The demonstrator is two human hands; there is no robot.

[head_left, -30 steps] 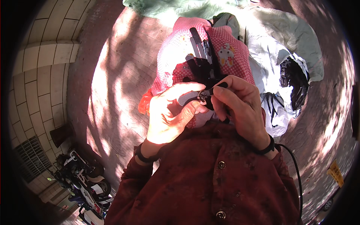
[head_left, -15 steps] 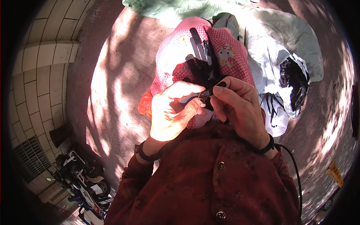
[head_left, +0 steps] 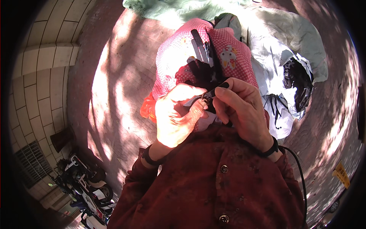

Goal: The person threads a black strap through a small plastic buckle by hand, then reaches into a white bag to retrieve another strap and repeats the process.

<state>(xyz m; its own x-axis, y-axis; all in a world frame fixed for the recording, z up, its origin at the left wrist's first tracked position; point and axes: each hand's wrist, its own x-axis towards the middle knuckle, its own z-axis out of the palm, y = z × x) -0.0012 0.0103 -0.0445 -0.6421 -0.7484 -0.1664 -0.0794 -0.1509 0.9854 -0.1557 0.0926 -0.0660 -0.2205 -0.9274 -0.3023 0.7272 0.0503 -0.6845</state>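
With our left hand (head_left: 174, 115) and right hand (head_left: 244, 108), we are pinching a dark strip (head_left: 212, 92) over pink checked cloth (head_left: 169, 57), its long axis slanting up rightward; dappled paving (head_left: 124, 76) is stretching beside a tiled wall (head_left: 53, 89).

From my remote seat I am counting two hands, one left hand (head_left: 173, 116) and one right hand (head_left: 244, 110), with two black wristbands (head_left: 271, 148) circling the wrists. Between the fingers I am making out one small metal fitting (head_left: 205, 97). I am tallying one pink checked cloth (head_left: 164, 78), one rabbit figure (head_left: 228, 58) showing on it, and several dark strips (head_left: 198, 42), overlapping too much for an exact number. I am also seeing two clear buttons (head_left: 224, 168) on one dark red shirt (head_left: 179, 187), one black cable (head_left: 302, 171), one wall grate (head_left: 32, 162) and one yellow panel (head_left: 341, 174).
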